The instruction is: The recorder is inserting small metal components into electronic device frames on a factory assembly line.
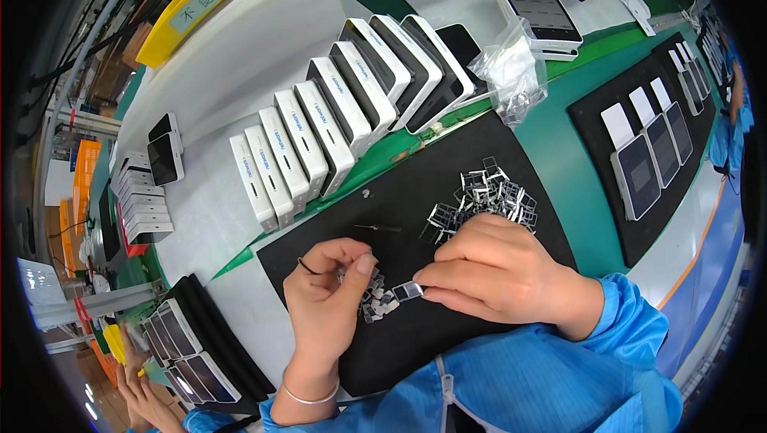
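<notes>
Between the thumb and fingers of my right hand is a small card tray, a thin frame with a light edge. My left hand is closed in a pinch; whatever its fingertips hold is too small to make out. Beneath and beside that hand lies a small pile of clear and silvery pieces on the black mat. Just beyond my right hand is a heap of black and white card trays. A thin pin-like tool rests on the mat between the two piles.
A slanting row of white boxy devices stands beyond the mat. A clear plastic bag lies near stacked devices. More devices sit on a dark mat at right. At lower left are a co-worker's hands and screen devices.
</notes>
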Demonstrator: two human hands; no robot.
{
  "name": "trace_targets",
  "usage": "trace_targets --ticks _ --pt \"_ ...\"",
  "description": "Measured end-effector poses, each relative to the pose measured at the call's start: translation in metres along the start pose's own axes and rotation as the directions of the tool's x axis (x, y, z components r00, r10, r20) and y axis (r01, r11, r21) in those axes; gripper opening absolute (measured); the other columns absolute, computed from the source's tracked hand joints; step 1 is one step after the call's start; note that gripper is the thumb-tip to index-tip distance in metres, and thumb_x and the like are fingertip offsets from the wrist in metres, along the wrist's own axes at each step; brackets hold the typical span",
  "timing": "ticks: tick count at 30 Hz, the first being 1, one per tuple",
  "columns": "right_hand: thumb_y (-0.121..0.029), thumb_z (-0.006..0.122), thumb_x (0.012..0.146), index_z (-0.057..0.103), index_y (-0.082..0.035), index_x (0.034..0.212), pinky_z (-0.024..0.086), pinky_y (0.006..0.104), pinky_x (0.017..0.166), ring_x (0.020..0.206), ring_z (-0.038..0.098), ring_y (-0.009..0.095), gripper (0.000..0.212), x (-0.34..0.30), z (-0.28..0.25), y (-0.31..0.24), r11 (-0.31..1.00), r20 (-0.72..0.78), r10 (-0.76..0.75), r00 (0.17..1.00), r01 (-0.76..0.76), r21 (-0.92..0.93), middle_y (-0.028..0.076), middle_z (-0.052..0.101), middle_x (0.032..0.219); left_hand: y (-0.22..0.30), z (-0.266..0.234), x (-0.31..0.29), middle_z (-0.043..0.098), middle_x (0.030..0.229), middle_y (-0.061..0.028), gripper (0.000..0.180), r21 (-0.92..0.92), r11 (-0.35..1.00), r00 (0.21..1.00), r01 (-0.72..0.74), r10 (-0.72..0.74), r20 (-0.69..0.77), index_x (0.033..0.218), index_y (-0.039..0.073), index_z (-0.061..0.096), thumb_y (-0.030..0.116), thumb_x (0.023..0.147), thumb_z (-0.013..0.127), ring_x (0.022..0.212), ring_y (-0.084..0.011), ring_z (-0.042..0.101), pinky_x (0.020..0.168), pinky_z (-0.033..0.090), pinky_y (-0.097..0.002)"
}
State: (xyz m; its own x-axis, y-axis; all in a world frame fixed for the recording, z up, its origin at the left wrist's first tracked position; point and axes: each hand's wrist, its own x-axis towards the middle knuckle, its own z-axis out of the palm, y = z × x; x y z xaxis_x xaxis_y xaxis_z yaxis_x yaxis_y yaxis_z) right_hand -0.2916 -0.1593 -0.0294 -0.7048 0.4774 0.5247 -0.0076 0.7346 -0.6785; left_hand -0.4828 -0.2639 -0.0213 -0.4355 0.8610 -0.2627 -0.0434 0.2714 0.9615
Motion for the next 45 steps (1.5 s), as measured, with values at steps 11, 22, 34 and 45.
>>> trace_targets --ticks 11,22,34,45 --pt "-0.009 0.078 0.07 0.069 -0.005 0.092 0.047 0.0306 0.062 0.069 0.061 0.019 0.025 -0.001 0.004 -0.001 1.0 -0.005 -0.003 1.0 0.003 -0.003 0.003 0.06 0.083 -0.001 -0.005 -0.02 0.067 0.097 -0.009 0.01 -0.335 0.928 0.968 0.165 -0.088 0.235 0.099 -0.001 0.064 -0.002 0.09 0.068 0.085 -0.0104 0.062 0.079 0.049 -0.0229" --pt "-0.01 0.076 0.069 0.068 -0.006 0.092 0.048 0.0308 0.064 0.07 0.06 0.018 0.025 -0.002 0.006 -0.001 1.0 0.012 -0.002 1.0 0.002 0.027 0.002 0.059 0.084 -0.003 -0.005 -0.02 0.064 0.093 -0.0054 0.015 -0.293 0.934 0.953 0.203 -0.121 0.277 0.1 -0.002 0.063 -0.008 0.088 0.068 0.083 -0.0084 0.06 0.075 0.048 -0.0208" --pt "-0.009 0.082 0.073 0.073 -0.005 0.092 0.048 0.0314 0.059 0.067 0.061 0.019 0.022 -0.003 0.008 0.002 0.998 0.026 0.003 1.0 -0.005 0.062 0.003 0.062 0.082 -0.007 -0.007 -0.021 0.064 0.094 -0.0066 0.014 -0.306 0.931 0.945 0.201 -0.101 0.311 0.104 -0.003 0.062 -0.007 0.09 0.065 0.085 -0.0101 0.062 0.077 0.05 -0.0222" --pt "-0.012 0.076 0.079 0.068 -0.007 0.098 0.049 0.0339 0.065 0.075 0.062 0.024 0.021 0.016 -0.032 -0.008 0.996 0.035 0.086 0.996 -0.087 0.029 0.006 0.061 0.087 0.031 -0.015 -0.004 0.067 0.102 -0.0092 0.021 0.103 0.968 0.973 -0.231 0.232 0.002 0.107 -0.002 0.062 0.007 0.09 0.068 0.092 -0.0139 0.062 0.085 0.049 -0.0274"
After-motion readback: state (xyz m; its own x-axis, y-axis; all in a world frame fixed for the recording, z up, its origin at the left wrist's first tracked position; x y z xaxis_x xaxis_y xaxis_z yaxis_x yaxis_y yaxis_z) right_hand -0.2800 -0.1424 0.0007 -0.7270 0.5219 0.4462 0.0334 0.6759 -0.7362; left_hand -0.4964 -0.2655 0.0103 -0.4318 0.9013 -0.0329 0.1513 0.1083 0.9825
